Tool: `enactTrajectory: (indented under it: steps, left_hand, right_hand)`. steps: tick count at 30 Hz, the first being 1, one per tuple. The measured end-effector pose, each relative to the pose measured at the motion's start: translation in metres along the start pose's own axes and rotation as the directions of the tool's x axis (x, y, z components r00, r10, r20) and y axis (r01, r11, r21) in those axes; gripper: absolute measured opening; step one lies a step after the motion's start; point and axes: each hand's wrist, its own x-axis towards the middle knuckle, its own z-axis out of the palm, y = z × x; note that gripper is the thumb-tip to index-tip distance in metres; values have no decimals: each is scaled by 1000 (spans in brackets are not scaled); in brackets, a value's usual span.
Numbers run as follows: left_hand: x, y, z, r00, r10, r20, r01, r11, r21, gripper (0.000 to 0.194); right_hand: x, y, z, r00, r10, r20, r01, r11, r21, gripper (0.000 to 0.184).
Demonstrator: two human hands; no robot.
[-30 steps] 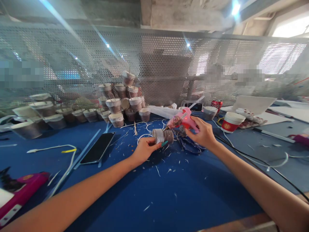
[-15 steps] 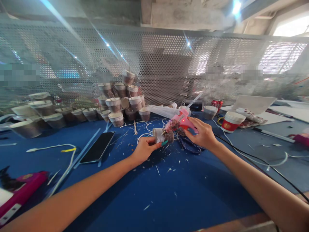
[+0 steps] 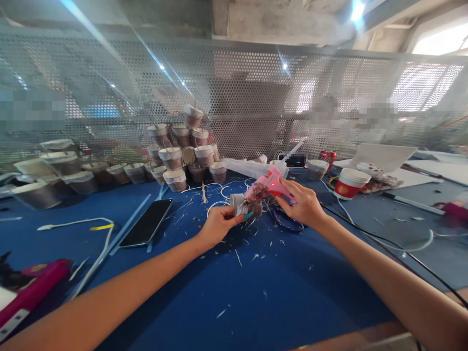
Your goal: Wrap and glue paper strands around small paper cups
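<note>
left hand (image 3: 215, 226) with fingers clamped on a small cup (image 3: 253, 208) right of the phone (image 3: 146, 223), right hand (image 3: 302, 202) with fingers wrapped round a pink glue gun (image 3: 270, 184) farther right of the phone, nozzle (image 3: 245, 200) at the small cup, stacked cups (image 3: 171, 159) beyond the phone

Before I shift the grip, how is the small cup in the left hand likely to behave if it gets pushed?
The small cup looks round and is held sideways by the left hand, so it could well roll if released. It is probably light, being small enough for one hand to hold.
</note>
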Motion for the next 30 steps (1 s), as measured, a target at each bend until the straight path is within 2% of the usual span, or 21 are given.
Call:
enactTrajectory:
  steps: [8,16,25,30]
  left_hand:
    - [0,2,0,998,-40,54,44,997,-70,25]
    - [2,-2,1,997,-58,45,63,990,-123,24]
    - [2,0,1,996,-56,68,65,989,-135,25]
    - [2,1,1,997,-46,64,53,991,-120,27]
  right_hand:
    - [2,1,-1,1000,-20,9,20,999,40,31]
    - [1,3,0,1000,4,31,-3,1000,-27,32]
    - [7,-17,-5,979,197,47,-193,978,-74,29]
    - [10,-28,-6,954,293,66,-275,941,-199,29]
